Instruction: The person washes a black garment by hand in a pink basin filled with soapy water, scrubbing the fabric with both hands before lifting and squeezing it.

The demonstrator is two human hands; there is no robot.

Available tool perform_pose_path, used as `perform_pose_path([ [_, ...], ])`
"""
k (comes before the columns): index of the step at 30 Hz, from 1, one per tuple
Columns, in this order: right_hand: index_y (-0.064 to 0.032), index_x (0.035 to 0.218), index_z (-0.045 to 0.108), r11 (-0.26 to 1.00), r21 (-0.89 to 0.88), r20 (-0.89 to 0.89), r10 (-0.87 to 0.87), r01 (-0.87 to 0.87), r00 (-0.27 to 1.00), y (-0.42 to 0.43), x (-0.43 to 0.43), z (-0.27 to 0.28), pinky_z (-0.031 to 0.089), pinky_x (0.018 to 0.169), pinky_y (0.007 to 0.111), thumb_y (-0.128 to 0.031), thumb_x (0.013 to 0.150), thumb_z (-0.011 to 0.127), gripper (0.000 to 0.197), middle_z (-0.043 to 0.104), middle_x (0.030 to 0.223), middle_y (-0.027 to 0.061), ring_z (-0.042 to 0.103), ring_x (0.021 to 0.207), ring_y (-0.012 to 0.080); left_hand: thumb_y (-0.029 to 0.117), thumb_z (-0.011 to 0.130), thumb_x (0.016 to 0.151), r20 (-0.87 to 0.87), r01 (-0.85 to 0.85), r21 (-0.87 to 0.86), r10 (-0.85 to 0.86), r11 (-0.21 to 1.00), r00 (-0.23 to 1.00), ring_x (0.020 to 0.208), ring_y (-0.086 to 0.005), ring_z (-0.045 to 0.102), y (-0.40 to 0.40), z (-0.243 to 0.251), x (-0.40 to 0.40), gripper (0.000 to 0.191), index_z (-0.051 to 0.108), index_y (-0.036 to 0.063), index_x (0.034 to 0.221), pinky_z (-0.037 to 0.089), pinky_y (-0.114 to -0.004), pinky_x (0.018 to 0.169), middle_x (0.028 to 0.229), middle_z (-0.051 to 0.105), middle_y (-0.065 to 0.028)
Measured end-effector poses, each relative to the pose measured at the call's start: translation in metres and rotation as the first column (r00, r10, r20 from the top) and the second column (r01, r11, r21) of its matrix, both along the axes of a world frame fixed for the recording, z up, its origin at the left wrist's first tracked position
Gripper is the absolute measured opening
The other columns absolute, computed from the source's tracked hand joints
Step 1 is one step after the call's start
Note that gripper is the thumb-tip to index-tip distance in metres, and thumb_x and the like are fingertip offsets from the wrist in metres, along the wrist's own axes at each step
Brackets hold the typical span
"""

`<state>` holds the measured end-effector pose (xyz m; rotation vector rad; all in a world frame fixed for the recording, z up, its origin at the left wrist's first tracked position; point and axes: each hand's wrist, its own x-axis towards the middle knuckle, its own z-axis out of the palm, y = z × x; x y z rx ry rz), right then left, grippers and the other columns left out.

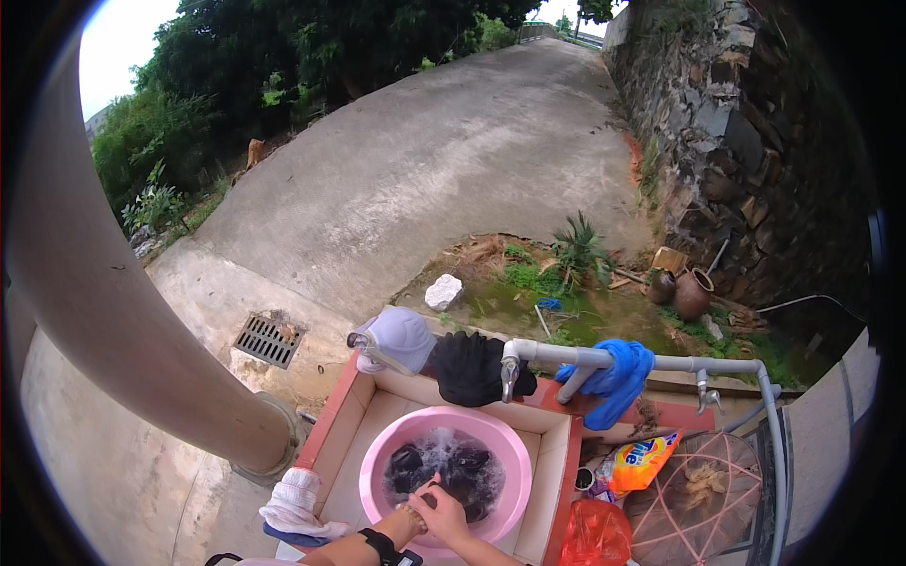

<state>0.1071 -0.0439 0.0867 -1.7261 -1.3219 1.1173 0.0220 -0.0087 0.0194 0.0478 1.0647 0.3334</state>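
Observation:
A pink plastic basin stands inside a tiled trough in front of me. Dark cloth lies in its foamy water. Over the basin's near side is my left hand, with a black strap around the forearm and a thin band at the wrist. My right hand touches the left hand near that band. The overlapping fingers hide whether either hand holds anything. Beyond the basin, a metal tap hangs from a grey pipe.
A lilac cap and black fabric rest on the trough's far edge. Blue cloth is wrapped around the pipe. White cloth lies at left. On the right are a Tide bag, a red plastic bag and a covered round object.

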Motion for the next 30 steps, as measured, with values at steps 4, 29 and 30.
perform_pose_path([
  [4, -0.0069, 0.077, 0.063, 0.976, 0.131, 0.283, -0.205, 0.175, 0.937, 0.017, 0.035, -0.021, 0.049, 0.061, 0.045, -0.048, 0.083, 0.064, 0.042, 0.063, 0.066, 0.0178, 0.062, 0.066, 0.0418, 0.036, 0.045, 0.094, 0.055, -0.193, -0.057, 0.196, 0.979, 0.979, 0.073, -0.0192, 0.063, 0.011, -0.005, 0.022, 0.027, 0.062, 0.0144, 0.093, 0.052, -0.034, 0.066, 0.082, 0.064, -0.0024],
  [29, 0.0011, 0.109, 0.060, 0.941, -0.189, 0.003, -0.285, 0.280, 0.959, 0.012, 0.082, -0.075, 0.048, 0.080, 0.034, -0.044, 0.084, 0.068, 0.052, 0.065, 0.097, 0.0134, 0.062, 0.090, 0.0231, 0.031, 0.071, 0.084, 0.126, -0.070, 0.273, 0.037, 0.959, 0.991, 0.084, -0.0202, 0.065, 0.030, 0.057, 0.001, 0.037, 0.060, 0.0043, 0.107, 0.054, -0.034, 0.075, 0.097, 0.067, -0.0101],
  [30, 0.0009, 0.110, 0.058, 0.936, -0.224, 0.082, -0.261, 0.273, 0.962, 0.005, 0.093, -0.081, 0.048, 0.082, 0.034, -0.044, 0.085, 0.067, 0.052, 0.065, 0.099, 0.0142, 0.062, 0.093, 0.0232, 0.033, 0.072, 0.083, 0.053, -0.018, 0.331, 0.000, 0.943, 0.999, 0.083, -0.0187, 0.065, 0.030, 0.057, 0.002, 0.040, 0.060, 0.0041, 0.108, 0.053, -0.033, 0.074, 0.096, 0.066, -0.0088],
])
